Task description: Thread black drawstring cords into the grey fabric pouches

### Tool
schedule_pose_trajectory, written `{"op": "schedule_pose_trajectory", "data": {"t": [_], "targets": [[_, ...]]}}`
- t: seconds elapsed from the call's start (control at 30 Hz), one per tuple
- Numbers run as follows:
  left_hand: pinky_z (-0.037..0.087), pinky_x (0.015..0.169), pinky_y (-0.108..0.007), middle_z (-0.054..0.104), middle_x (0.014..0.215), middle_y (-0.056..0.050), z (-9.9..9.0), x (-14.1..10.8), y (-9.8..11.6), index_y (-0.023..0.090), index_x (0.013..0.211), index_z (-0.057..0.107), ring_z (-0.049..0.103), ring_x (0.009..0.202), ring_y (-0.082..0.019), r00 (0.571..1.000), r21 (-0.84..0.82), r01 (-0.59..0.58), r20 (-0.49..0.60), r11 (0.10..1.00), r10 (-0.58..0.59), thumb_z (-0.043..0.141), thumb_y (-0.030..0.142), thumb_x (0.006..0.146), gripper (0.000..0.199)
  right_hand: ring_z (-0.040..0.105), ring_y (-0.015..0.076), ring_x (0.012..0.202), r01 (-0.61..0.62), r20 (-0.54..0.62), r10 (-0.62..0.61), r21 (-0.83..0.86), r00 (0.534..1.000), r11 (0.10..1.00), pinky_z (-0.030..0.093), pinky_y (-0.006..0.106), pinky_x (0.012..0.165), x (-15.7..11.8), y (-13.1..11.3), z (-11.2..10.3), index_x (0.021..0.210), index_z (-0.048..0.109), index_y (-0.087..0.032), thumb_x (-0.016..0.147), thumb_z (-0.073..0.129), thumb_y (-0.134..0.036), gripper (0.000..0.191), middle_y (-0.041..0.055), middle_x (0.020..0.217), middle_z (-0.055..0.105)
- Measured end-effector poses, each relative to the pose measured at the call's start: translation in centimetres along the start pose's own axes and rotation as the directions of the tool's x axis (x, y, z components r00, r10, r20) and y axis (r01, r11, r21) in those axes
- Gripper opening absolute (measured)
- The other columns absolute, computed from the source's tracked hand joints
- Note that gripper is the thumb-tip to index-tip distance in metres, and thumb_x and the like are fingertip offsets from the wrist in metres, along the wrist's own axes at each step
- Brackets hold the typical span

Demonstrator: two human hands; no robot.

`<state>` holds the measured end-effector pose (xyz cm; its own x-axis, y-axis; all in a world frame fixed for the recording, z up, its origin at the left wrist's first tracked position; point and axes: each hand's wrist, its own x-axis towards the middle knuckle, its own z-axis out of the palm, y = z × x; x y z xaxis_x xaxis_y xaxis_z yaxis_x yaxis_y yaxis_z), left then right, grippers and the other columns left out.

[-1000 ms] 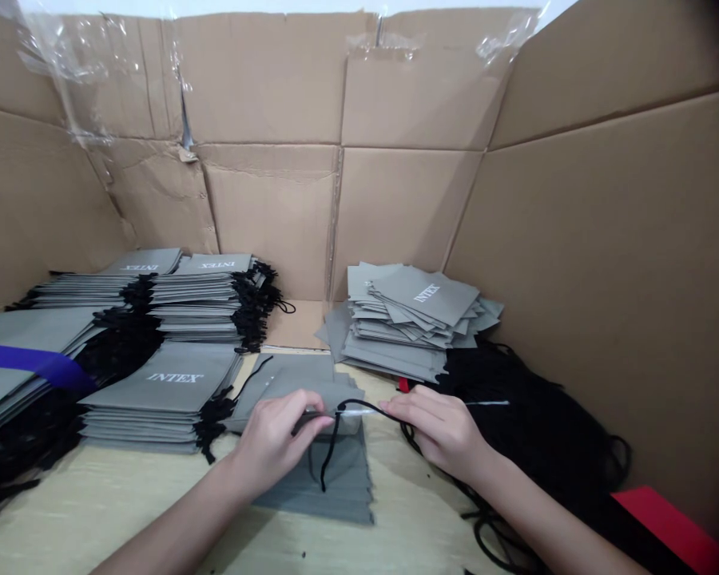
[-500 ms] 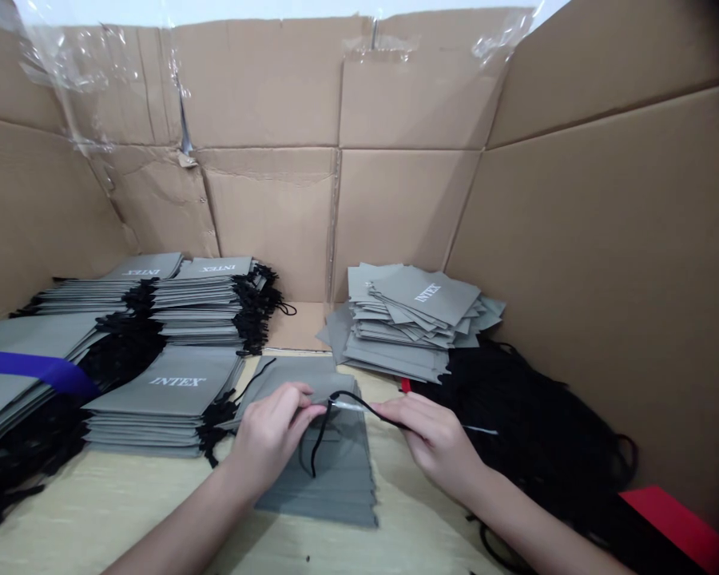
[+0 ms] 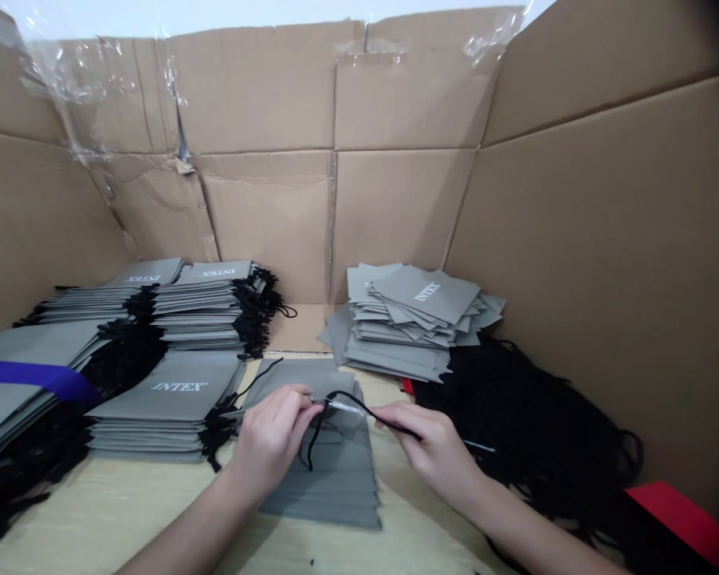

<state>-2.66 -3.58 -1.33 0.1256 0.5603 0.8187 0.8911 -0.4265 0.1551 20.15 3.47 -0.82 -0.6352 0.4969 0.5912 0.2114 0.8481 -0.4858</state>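
Note:
My left hand pinches a black cord at the centre, and one end of the cord dangles below the fingertips. The cord arcs across to my right hand, whose fingers are closed on it. A thin, shiny, pale tool spans the gap between the fingertips, and its thin end sticks out past my right hand. Beneath both hands lie overlapping grey pouches on the pale table.
Stacks of grey INTEX pouches with black cords stand at left, one bound by a blue band. At right are a loose pouch pile, a heap of black cords and a red piece. Cardboard walls surround the table.
My hands stay almost in place. The cord's dangling end has swung slightly left, and more cord shows along my right hand. The whole view has shifted a little.

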Motion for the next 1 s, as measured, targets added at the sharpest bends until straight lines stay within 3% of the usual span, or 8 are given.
{"op": "schedule_pose_trajectory", "data": {"t": [0.17, 0.33, 0.57, 0.77, 1.0], "targets": [[0.047, 0.077, -0.028, 0.065, 0.091, -0.006, 0.2, 0.3, 0.3, 0.018, 0.082, 0.055, 0.061, 0.089, -0.018, 1.0, 0.032, 0.003, 0.028, 0.999, -0.003, 0.053, 0.019, 0.083, 0.003, 0.063, 0.0144, 0.082, -0.003, -0.01, 0.003, -0.003, 1.0, 1.0, 0.05, 0.024, 0.073, 0.1, -0.1, 0.1, 0.1, 0.064, -0.019, 0.082, 0.044, -0.004, 0.031, 0.0042, 0.09, 0.068], [0.047, 0.071, -0.026, 0.066, 0.089, -0.004, 0.5, 0.3, 0.6, 0.019, 0.077, 0.056, 0.061, 0.08, -0.016, 0.993, -0.051, 0.111, 0.039, 0.993, -0.109, 0.053, 0.018, 0.082, 0.007, 0.064, 0.0143, 0.081, 0.031, -0.012, -0.032, -0.032, 0.999, 0.999, 0.051, 0.023, 0.072, 0.0, 0.0, 0.2, 0.101, 0.064, -0.02, 0.083, 0.044, -0.005, 0.031, 0.004, 0.09, 0.069], [0.046, 0.071, -0.026, 0.065, 0.084, -0.004, 0.7, 0.0, 0.4, 0.019, 0.078, 0.056, 0.06, 0.078, -0.016, 0.987, -0.188, 0.146, 0.093, 0.971, -0.13, 0.045, 0.011, 0.084, 0.015, 0.064, 0.0152, 0.085, 0.155, -0.04, -0.166, -0.203, 0.985, 0.967, 0.053, 0.027, 0.073, -0.1, 0.8, 0.2, 0.103, 0.063, -0.02, 0.082, 0.037, -0.002, 0.038, 0.0044, 0.094, 0.069], [0.044, 0.07, -0.025, 0.062, 0.082, -0.004, 0.7, 0.2, 0.4, 0.019, 0.075, 0.054, 0.058, 0.077, -0.016, 0.97, -0.303, 0.234, 0.136, 0.924, -0.201, 0.041, 0.013, 0.086, 0.017, 0.065, 0.0155, 0.083, 0.23, -0.078, -0.256, -0.247, 0.964, 0.941, 0.054, 0.028, 0.071, 0.0, 1.2, -0.2, 0.101, 0.064, -0.02, 0.083, 0.039, -0.002, 0.035, 0.0047, 0.091, 0.07], [0.042, 0.076, -0.03, 0.06, 0.083, -0.006, 0.9, 0.0, -0.1, 0.019, 0.074, 0.05, 0.054, 0.082, -0.018, 0.973, -0.393, 0.207, 0.182, 0.896, -0.145, 0.037, 0.015, 0.088, 0.019, 0.065, 0.0151, 0.082, 0.243, -0.056, -0.263, -0.238, 0.963, 0.94, 0.054, 0.027, 0.07, -0.1, 1.2, -0.1, 0.103, 0.062, -0.02, 0.083, 0.04, -0.002, 0.035, 0.0043, 0.091, 0.07]]}}
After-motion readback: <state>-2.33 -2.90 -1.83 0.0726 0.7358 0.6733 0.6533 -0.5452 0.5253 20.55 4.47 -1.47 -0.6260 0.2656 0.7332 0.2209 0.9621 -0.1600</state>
